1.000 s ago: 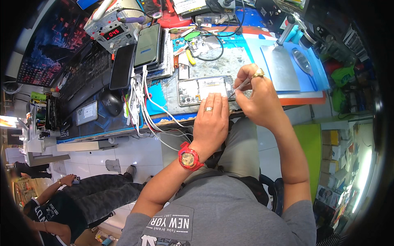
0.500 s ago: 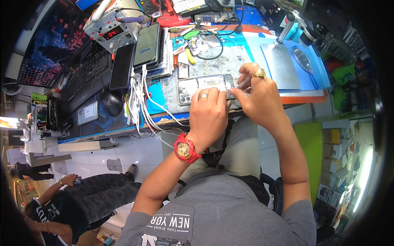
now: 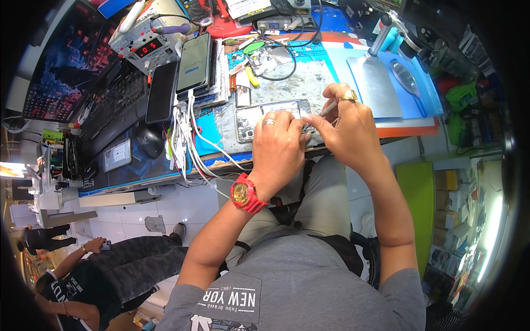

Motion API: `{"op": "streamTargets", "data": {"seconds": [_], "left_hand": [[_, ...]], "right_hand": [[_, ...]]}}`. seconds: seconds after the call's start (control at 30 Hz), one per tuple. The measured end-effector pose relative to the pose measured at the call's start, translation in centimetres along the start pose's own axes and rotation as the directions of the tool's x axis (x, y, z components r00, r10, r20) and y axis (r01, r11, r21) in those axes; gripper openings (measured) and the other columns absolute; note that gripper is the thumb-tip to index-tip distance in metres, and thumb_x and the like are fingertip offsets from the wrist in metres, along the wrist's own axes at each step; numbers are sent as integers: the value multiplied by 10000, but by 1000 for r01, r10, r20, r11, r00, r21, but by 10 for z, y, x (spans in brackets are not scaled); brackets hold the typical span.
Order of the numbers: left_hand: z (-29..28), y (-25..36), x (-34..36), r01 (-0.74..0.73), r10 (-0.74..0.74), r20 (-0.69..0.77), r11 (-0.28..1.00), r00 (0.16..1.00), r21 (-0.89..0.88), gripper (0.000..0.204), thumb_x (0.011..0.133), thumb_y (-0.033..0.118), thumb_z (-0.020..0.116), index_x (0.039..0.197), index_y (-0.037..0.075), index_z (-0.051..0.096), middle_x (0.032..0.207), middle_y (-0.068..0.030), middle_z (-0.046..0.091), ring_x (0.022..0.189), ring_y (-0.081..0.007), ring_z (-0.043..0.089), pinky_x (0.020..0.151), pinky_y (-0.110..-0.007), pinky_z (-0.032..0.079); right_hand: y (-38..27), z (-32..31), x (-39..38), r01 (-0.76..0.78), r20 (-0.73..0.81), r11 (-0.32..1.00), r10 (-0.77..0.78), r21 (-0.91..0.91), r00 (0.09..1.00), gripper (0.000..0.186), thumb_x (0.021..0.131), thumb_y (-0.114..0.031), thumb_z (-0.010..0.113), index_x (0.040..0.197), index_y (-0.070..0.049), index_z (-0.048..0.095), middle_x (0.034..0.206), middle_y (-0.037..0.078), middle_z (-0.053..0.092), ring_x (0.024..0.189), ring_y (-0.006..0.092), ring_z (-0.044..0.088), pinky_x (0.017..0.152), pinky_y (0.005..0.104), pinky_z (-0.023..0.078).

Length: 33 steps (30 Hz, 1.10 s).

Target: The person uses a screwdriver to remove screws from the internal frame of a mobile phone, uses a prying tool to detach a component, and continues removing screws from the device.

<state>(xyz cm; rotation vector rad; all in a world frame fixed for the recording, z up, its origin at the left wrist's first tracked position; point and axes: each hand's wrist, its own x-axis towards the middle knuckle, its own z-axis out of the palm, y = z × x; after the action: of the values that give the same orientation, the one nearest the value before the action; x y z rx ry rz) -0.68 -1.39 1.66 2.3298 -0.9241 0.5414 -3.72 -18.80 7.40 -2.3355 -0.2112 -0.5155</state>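
Observation:
An opened phone [image 3: 250,116], its inner parts showing, lies sideways on the worn grey work mat near the table's front edge. My left hand [image 3: 279,144], with a ring and a red watch above it, presses over the phone's near side with curled fingers. Its thumb and forefinger meet close to my right hand [image 3: 352,129] at the phone's right end. Between the bent fingers of the right hand sits a thin pale stick-like tool [image 3: 329,108]; its tip is hidden. My fingers cover part of the phone.
White cables [image 3: 190,129] hang over the table edge beside two phones [image 3: 194,63] [image 3: 163,91]. A power supply [image 3: 146,47], keyboard [image 3: 102,105] and mouse [image 3: 148,139] stand left. To the right are a metal stand [image 3: 375,83] and a blue-handled oval tool [image 3: 406,80]. Another person [image 3: 88,281] is at lower left.
My left fingertips have drawn slightly closer to the right hand's fingertips at the phone's right end. Both hands stay on or beside the phone. The power supply's display reads differently.

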Motion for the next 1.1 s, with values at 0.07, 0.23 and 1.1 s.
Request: {"op": "streamTargets", "data": {"seconds": [0.07,0.23,1.1], "left_hand": [[-1,0,0,4,-4,20,1000,1000,2,247,844,149,807,1069,71,741,1004,-100,624,976,-327,609,868,-467,471],[-3,-1,2,13,-12,56,1000,998,-10,230,858,155,800,1068,76,749,995,-97,621,978,-327,603,861,-463,465],[5,-76,60,67,-73,18,969,997,237,86,868,144,734,854,114,813,901,-89,716,897,-303,701,853,-459,458]], "right_hand": [[0,-1,1,-10,-4,1000,10,0,1000,331,898,-10,808,1146,35,594,949,157,701,811,249,767,701,351,616],[-2,-3,-1,-18,1,1000,18,-16,1000,340,898,24,803,1162,33,591,985,142,723,878,236,766,727,330,624],[13,-18,-16,-186,-194,939,247,289,949,357,935,43,745,1238,46,556,980,141,724,868,203,746,741,312,603]]}}
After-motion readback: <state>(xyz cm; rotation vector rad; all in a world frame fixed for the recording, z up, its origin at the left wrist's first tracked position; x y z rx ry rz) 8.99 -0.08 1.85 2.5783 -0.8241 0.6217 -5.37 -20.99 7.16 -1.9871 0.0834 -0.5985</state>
